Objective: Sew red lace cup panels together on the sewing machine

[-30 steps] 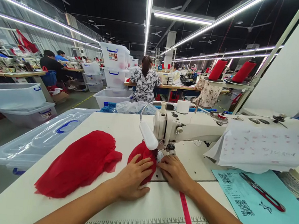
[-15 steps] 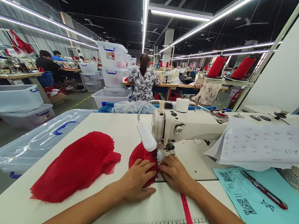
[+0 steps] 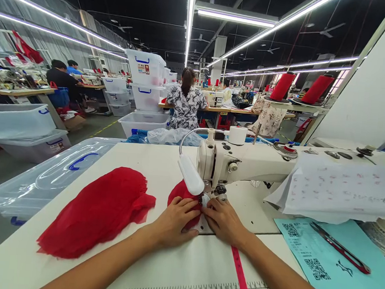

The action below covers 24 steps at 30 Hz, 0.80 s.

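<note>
A sewing workshop: sewing machine (image 3: 255, 161), thread cones (image 3: 283, 86) (bright red), and co-workers (image 3: 186, 108) at worktables (image 3: 35, 91) beyond.

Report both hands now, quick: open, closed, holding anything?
Left hand: open, fingers spread flat on the red fabric at the sewing machine.
Right hand: fingers bent near the needle area; whether it grips anything cannot be told.
</note>
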Each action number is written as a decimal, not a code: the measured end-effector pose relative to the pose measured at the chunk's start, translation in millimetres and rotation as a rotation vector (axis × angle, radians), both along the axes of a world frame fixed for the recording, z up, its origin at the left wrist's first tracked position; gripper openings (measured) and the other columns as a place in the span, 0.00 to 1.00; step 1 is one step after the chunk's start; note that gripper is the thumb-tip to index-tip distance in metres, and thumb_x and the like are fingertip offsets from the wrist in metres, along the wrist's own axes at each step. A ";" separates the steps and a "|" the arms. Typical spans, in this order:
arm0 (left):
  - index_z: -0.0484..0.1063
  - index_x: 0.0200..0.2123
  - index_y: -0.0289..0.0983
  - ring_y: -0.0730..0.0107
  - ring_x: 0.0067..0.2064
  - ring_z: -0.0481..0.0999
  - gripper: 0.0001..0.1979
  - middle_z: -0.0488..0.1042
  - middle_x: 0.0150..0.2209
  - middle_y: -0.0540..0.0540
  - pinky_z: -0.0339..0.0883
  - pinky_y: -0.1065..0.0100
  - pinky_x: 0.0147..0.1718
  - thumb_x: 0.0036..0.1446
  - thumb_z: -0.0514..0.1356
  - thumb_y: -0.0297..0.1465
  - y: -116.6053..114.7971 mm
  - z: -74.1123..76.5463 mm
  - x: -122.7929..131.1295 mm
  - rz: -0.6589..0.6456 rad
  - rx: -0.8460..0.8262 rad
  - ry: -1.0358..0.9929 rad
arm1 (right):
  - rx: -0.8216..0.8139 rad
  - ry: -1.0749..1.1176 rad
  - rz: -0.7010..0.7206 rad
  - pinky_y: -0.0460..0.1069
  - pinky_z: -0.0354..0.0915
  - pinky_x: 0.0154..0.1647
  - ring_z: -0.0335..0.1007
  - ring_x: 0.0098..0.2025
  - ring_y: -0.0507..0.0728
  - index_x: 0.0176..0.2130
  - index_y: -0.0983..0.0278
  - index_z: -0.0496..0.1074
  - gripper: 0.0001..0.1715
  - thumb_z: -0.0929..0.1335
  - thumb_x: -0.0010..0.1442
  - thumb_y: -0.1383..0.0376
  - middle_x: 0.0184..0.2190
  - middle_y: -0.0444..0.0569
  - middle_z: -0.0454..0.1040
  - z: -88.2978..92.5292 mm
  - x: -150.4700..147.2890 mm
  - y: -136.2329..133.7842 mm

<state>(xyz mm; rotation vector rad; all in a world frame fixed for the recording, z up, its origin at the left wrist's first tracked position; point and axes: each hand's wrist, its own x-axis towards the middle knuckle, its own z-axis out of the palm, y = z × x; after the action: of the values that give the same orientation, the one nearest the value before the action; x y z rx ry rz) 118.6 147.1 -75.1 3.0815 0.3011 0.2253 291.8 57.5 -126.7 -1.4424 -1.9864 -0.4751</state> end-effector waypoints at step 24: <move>0.62 0.53 0.32 0.52 0.60 0.54 0.24 0.59 0.58 0.38 0.44 0.42 0.56 0.54 0.55 0.34 -0.2 -1.3 -1.3 0.135 -0.036 0.010 | -0.027 0.123 0.032 0.53 0.59 0.36 0.61 0.35 0.57 0.37 0.66 0.71 0.13 0.59 0.58 0.73 0.33 0.51 0.69 -1.0 -2.4 -7.0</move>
<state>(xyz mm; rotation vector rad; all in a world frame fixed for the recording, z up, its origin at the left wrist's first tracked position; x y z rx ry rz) 117.3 147.0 -76.5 3.0300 0.5082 0.2054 289.4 50.5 -127.7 -1.4199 -1.9218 -0.3390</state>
